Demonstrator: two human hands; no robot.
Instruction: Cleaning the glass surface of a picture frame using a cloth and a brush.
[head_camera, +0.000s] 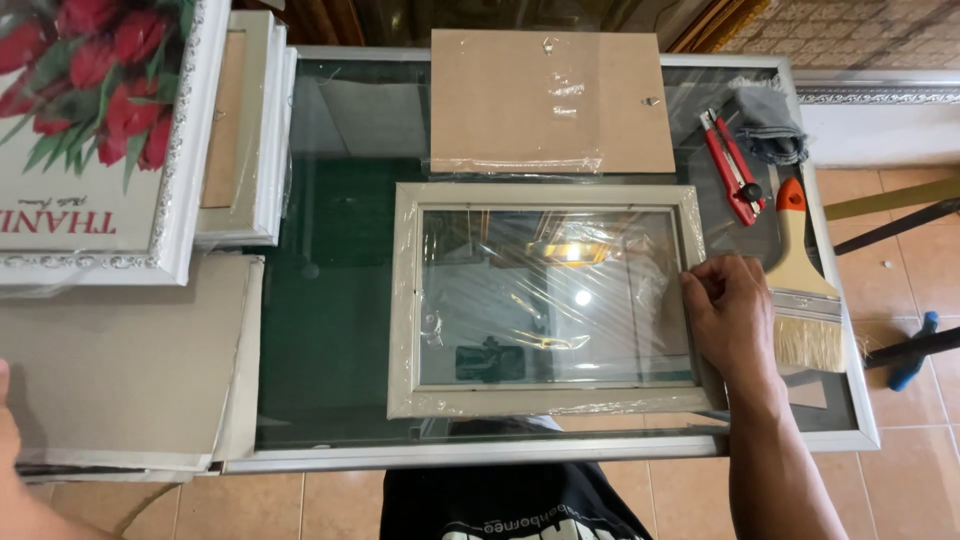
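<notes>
On the table: a glass-topped table (330, 330) with a metal rim stands on a tan tiled floor (300, 505); a white ledge runs along the far right.
Frame: a pale grey frame (545, 300), rectangular and wrapped in shiny clear film, lies flat at the middle of the glass.
Right hand (730, 310): rests on the frame's right rail, fingers curled over its edge and touching the film; whether it pinches the film is hard to tell.
Left hand (8, 425): only a sliver shows at the left border, by the grey boards (120, 360); its grip cannot be told.
Behind the frame: a brown backing board (550, 100), flat and matt, film at its near edge.
Right side: a red cutter (733, 165), a grey cloth (768, 125) and a wood-handled brush (805, 290) just beside the right hand.
Left side: a white ornate framed print (100, 140) of red tulips, and stacked frames (250, 130).
</notes>
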